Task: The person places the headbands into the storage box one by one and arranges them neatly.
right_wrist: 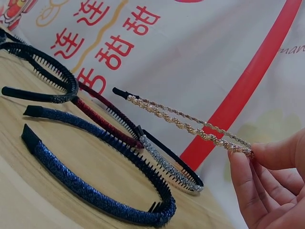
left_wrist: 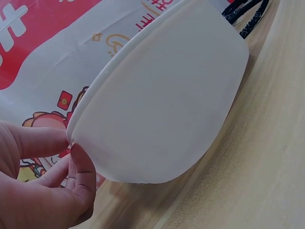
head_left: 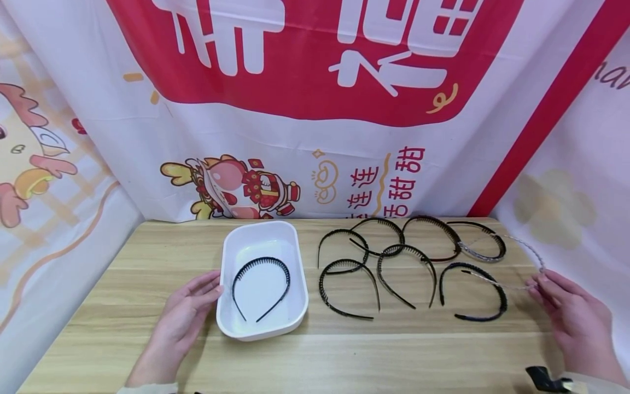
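My left hand (head_left: 184,312) pinches the left rim of a white plastic tray (head_left: 301,257), thumb and fingertips meeting at its edge in the left wrist view. Inside the tray lies one black toothed headband (head_left: 268,259). Off to the right, my right hand (head_left: 573,312) pinches a thin beaded silvery-gold headband (right_wrist: 193,130) at its curved middle, holding it up with its dark tips pointing left. Below it on the table rests a glittery blue headband (right_wrist: 90,188). Behind that are a silver glitter headband (right_wrist: 167,161) and a dark red one (right_wrist: 107,117).
Several more black headbands (head_left: 344,314) lie partly overlapping on the wooden table (head_left: 344,361), between the tray and my right hand. A printed cloth (head_left: 305,153) hangs along the table's back edge. A black object (head_left: 541,377) shows near my right sleeve.
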Action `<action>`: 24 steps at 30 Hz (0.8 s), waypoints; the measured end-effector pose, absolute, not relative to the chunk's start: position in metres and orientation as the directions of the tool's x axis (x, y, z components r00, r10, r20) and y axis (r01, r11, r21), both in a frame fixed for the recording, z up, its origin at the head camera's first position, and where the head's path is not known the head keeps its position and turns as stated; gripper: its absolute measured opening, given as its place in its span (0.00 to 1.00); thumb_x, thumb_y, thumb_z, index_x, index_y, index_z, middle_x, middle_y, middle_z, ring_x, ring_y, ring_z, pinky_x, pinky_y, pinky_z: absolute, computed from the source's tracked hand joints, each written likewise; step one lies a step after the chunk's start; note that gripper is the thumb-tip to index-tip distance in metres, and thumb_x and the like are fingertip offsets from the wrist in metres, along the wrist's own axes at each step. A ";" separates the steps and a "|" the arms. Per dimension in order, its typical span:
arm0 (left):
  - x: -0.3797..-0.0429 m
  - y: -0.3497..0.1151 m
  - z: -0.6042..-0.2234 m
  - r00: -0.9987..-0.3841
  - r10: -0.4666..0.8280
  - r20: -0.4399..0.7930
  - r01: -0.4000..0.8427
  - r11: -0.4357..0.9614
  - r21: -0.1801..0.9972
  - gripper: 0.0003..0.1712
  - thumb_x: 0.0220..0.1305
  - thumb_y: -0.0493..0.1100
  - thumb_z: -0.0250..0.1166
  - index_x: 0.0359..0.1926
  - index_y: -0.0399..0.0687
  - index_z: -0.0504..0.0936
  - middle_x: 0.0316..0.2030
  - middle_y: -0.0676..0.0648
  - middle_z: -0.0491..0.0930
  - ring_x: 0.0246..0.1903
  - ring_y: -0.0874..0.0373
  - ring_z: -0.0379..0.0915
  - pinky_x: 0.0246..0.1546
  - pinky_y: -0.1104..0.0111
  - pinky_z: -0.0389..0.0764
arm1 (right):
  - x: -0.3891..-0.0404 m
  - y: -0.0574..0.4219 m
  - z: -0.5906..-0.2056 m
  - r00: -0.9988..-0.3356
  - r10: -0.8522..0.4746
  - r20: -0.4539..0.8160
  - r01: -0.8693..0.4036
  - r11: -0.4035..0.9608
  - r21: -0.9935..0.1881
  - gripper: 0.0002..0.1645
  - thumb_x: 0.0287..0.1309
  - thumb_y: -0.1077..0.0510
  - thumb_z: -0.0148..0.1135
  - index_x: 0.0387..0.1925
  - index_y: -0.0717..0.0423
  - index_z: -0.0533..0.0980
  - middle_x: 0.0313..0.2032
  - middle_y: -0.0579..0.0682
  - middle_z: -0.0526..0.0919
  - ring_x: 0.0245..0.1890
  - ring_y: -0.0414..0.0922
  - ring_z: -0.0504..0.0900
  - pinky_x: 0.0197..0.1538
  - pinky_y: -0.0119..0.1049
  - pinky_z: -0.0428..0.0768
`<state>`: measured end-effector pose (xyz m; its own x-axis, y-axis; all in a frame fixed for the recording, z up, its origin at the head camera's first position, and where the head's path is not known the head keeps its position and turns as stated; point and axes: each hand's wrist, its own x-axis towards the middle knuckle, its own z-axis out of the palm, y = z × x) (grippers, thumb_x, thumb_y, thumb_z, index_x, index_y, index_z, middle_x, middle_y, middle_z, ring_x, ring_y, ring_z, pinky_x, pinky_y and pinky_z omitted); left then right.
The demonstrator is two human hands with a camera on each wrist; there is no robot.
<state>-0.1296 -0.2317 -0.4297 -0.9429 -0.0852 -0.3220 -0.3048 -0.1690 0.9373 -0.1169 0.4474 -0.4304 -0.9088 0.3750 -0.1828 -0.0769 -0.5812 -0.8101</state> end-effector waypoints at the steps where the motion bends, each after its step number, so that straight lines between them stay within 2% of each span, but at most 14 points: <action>1: -0.130 -0.232 -0.430 -0.943 -0.083 -0.322 -0.305 -0.167 0.938 0.36 0.73 0.31 0.65 0.78 0.40 0.65 0.49 0.63 0.86 0.55 0.69 0.80 0.62 0.77 0.81 | -0.118 0.447 -0.430 -0.913 0.367 -0.178 -0.075 -0.581 -0.810 0.19 0.70 0.77 0.60 0.40 0.57 0.91 0.33 0.54 0.94 0.33 0.46 0.95 0.39 0.35 0.92; 7: -0.131 -0.231 -0.429 -0.946 -0.070 -0.318 -0.304 -0.155 0.940 0.41 0.73 0.31 0.65 0.82 0.37 0.58 0.52 0.62 0.84 0.57 0.69 0.79 0.62 0.77 0.80 | -0.121 0.441 -0.426 -0.941 0.313 -0.128 -0.089 -0.594 -0.800 0.20 0.72 0.77 0.57 0.42 0.59 0.91 0.35 0.55 0.94 0.34 0.46 0.95 0.41 0.36 0.92; 24: -0.133 -0.234 -0.432 -0.960 -0.043 -0.278 -0.266 -0.173 0.948 0.40 0.72 0.28 0.63 0.81 0.36 0.60 0.51 0.62 0.84 0.56 0.69 0.79 0.62 0.76 0.80 | -0.145 0.397 -0.417 -0.988 0.148 -0.035 -0.058 -0.577 -0.815 0.22 0.74 0.78 0.52 0.43 0.61 0.90 0.37 0.55 0.95 0.37 0.47 0.95 0.45 0.35 0.92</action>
